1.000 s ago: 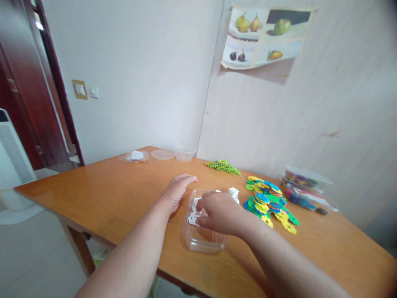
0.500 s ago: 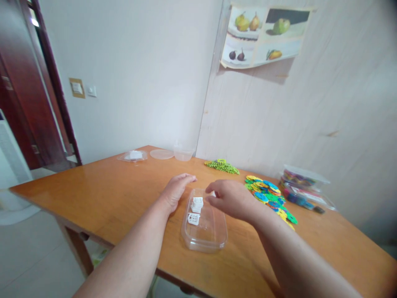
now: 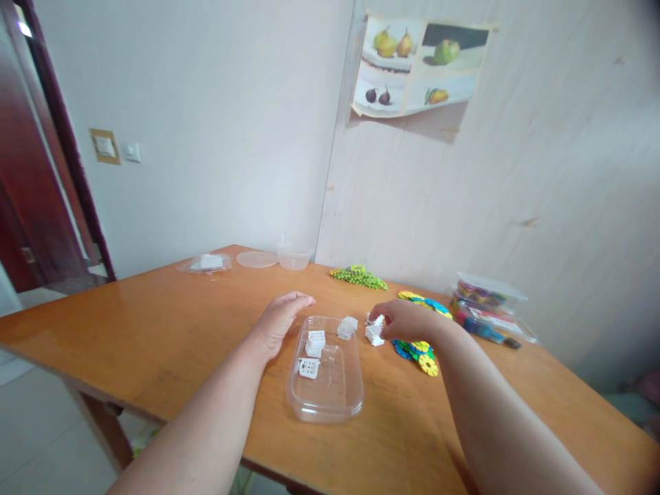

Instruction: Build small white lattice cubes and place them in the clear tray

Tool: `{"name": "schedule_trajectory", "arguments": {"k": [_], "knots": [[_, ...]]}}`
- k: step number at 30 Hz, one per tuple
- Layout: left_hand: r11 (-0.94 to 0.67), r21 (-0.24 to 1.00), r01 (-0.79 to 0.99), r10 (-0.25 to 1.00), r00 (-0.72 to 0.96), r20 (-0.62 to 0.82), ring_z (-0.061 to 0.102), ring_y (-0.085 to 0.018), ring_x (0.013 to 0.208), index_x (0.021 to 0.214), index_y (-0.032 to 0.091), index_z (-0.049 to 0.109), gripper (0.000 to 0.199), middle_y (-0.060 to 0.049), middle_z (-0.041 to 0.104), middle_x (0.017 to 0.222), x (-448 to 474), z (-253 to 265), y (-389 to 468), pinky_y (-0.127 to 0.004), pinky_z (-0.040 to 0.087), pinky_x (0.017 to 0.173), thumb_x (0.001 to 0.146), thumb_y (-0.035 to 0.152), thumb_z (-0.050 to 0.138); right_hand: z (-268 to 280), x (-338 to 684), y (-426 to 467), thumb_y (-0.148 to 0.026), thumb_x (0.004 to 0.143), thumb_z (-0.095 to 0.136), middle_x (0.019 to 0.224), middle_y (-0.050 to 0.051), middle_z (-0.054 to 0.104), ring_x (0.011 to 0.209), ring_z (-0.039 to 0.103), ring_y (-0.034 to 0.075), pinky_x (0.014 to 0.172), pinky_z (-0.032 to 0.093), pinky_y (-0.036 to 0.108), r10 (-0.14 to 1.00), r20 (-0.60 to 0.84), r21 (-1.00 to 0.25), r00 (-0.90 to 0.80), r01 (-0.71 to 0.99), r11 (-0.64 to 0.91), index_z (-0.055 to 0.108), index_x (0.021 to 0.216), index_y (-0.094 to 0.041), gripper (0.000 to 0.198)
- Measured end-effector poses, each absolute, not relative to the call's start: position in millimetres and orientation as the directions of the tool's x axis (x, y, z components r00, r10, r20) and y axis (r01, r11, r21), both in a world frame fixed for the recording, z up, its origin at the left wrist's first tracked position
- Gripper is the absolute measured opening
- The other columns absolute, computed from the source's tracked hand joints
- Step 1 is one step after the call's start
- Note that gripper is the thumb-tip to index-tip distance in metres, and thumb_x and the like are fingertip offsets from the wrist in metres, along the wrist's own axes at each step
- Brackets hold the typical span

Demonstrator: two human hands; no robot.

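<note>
A clear plastic container (image 3: 337, 399) sits on the table in front of me, with small white lattice plastic pieces in it. One stack of white pieces (image 3: 315, 344) and a single white piece (image 3: 309, 368) lie along its left side; another stack (image 3: 347, 328) is by the far right corner. My left hand (image 3: 281, 323) rests beside the container's far left edge, fingers extended and nothing in them. Right of the container, my right hand (image 3: 411, 320) has its thumb and fingers closed around white pieces (image 3: 374, 334) on the table. Its fingers partly hide them.
Behind my right hand lies a pile of colourful flower-shaped discs (image 3: 427, 364). Further back are green pieces (image 3: 358, 278), a clear bowl (image 3: 294, 257), a round lid (image 3: 256, 259) and clear packaging (image 3: 206, 262). Stacked boxes (image 3: 487, 302) stand by the wall at right.
My right hand has moved right, from over the container's far right corner to the white pieces on the table. The stack in that corner now shows. My left hand stays beside the container.
</note>
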State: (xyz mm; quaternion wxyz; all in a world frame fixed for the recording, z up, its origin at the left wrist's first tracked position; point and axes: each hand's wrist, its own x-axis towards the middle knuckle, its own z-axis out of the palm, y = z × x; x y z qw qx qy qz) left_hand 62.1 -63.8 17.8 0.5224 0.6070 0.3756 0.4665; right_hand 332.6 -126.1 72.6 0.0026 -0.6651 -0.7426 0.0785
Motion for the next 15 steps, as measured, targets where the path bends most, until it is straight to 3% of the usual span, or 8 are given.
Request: {"name": "schedule_trajectory", "arguments": {"k": [15], "knots": [[-0.179,0.984,-0.016,0.941,0.289,0.175,0.054,-0.024,0.107,0.085,0.021,0.069,0.028,-0.003,0.07,0.105,62.1,18.2,-64.0,-0.032,0.035,0.08,0.074,0.046,0.062,64.8,323.6,-120.1,-0.03,0.067,0.071,0.103,0.003,0.071,0.09,0.064,0.022,0.068,0.044,0.027,0.988,-0.135,-0.083,-0.071,0.995,0.06,0.07,0.108,-0.028,0.042]]}}
